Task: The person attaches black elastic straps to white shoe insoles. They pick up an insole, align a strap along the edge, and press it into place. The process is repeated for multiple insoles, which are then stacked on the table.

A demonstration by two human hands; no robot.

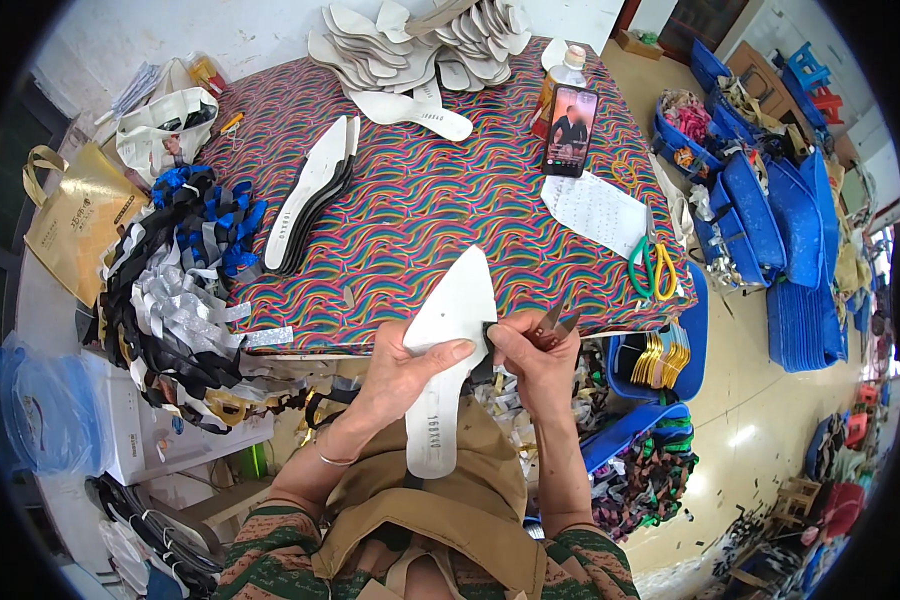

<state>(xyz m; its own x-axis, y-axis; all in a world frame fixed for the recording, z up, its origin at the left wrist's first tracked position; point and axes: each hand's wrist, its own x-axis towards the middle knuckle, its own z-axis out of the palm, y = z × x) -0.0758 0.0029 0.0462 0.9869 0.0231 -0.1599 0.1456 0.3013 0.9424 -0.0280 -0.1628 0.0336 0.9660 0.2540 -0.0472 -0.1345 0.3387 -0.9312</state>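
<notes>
- Insole [448, 350], white and pointed, stands nearly upright at the middle of the view, its tip toward 12 o'clock and its heel toward 6 o'clock over the person's tan apron [440, 500].
- Left hand [405, 365] grasps the insole from the 9 o'clock side, thumb laid across its face.
- Right hand [535, 355] is clenched on small thread snips [553, 325], whose blades point toward 1 o'clock; its fingertips touch the insole's 3 o'clock edge, where a small dark piece sits.
- Table [420, 210] with a rainbow-wave cloth lies just beyond the hands, toward 12 o'clock.
- On that cloth, a stack of long insoles [310, 195] lies toward 10 o'clock from the hands, and a heap of white insoles [420, 50] sits at the far edge toward 12 o'clock.
- Phone [570, 130] leans against a bottle [560, 80] toward 1 o'clock, with a white sheet [595, 210] just below it.
- Green and yellow scissors [653, 265] lie near the table's edge toward 2 o'clock.
- Blue, silver and black straps [185, 290] hang in a bundle off the table toward 9 o'clock.
- Blue trays [770, 220] are stacked on the floor toward 3 o'clock.
</notes>
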